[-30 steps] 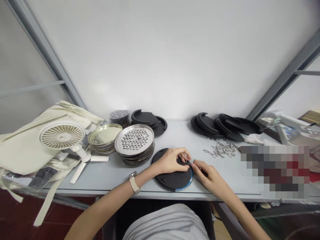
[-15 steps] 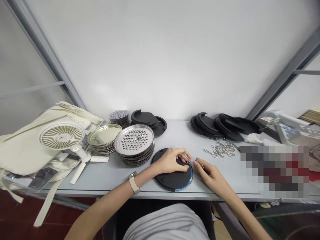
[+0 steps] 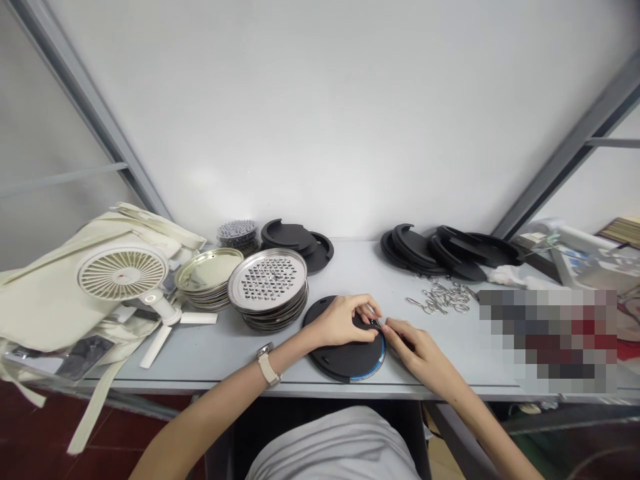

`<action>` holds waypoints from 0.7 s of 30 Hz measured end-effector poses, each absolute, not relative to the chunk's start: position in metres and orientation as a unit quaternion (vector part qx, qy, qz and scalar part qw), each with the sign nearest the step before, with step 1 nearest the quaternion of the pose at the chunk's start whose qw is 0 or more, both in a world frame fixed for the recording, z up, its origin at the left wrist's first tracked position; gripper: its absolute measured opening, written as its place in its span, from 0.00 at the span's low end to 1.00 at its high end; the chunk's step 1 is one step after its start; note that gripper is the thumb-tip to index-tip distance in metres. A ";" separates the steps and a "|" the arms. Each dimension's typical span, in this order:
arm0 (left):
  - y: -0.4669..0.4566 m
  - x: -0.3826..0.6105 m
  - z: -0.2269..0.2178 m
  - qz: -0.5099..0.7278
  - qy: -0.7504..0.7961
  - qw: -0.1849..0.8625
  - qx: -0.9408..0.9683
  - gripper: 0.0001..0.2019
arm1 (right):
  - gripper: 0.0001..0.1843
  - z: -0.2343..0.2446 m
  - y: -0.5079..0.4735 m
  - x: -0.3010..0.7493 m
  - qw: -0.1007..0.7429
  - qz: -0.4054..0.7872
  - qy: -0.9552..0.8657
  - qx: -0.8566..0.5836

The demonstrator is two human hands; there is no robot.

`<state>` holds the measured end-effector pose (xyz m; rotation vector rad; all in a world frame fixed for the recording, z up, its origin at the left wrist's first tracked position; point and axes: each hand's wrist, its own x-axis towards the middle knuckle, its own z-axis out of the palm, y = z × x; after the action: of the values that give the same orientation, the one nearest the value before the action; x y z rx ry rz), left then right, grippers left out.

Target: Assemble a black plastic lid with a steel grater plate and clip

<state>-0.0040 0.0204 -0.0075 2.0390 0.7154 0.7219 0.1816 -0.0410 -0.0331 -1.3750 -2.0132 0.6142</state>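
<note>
A black round plastic base [image 3: 345, 363] lies flat near the table's front edge, with a blue strip showing along its right rim. My left hand [image 3: 343, 321] rests over it, thumb and fingers closed on the base's raised black part near the right side. At that same spot, the fingertips of my right hand [image 3: 413, 345] pinch a thin shiny metal piece, mostly hidden by the fingers. Both sets of fingertips almost meet. Beyond my right hand lies a pile of metal wire loops [image 3: 445, 297].
To the left stand a stack of round metal graters [image 3: 269, 280], a stack of plain metal discs [image 3: 210, 270] and a white handheld fan [image 3: 124, 273] before a cream bag [image 3: 45, 300]. Black round covers [image 3: 287, 237] lie at the back, more black covers [image 3: 415, 247] further right.
My right hand has shifted slightly left, bringing its fingertips with the thin metal piece up to my left fingertips. My left hand and the black base stay where they were.
</note>
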 end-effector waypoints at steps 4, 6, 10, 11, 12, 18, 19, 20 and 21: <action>0.021 -0.004 -0.008 0.292 0.277 0.421 0.813 0.14 | 0.18 -0.034 -0.041 0.181 0.309 0.217 -0.762 -0.526; 0.021 -0.004 -0.008 0.289 0.283 0.422 0.812 0.14 | 0.18 -0.035 -0.041 0.181 0.311 0.214 -0.761 -0.528; 0.022 -0.004 -0.008 0.285 0.288 0.424 0.810 0.14 | 0.18 -0.035 -0.041 0.181 0.319 0.221 -0.756 -0.528; 0.022 -0.004 -0.008 0.285 0.287 0.425 0.810 0.14 | 0.17 -0.036 -0.040 0.181 0.321 0.224 -0.754 -0.527; 0.022 -0.004 -0.008 0.286 0.287 0.426 0.809 0.14 | 0.17 -0.036 -0.040 0.182 0.324 0.227 -0.752 -0.528; 0.021 -0.004 -0.007 0.282 0.287 0.441 0.802 0.14 | 0.17 -0.037 -0.040 0.184 0.341 0.245 -0.736 -0.531; 0.020 -0.004 -0.007 0.281 0.288 0.440 0.803 0.15 | 0.17 -0.037 -0.040 0.184 0.339 0.246 -0.737 -0.531; 0.020 -0.004 -0.007 0.281 0.290 0.438 0.804 0.15 | 0.17 -0.036 -0.040 0.184 0.336 0.246 -0.739 -0.530; 0.020 -0.004 -0.007 0.281 0.290 0.435 0.805 0.15 | 0.17 -0.035 -0.040 0.184 0.332 0.246 -0.741 -0.529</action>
<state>-0.0038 0.0203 -0.0070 2.0025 0.7217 0.6997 0.1837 -0.0404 -0.0353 -1.3822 -1.9362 0.6432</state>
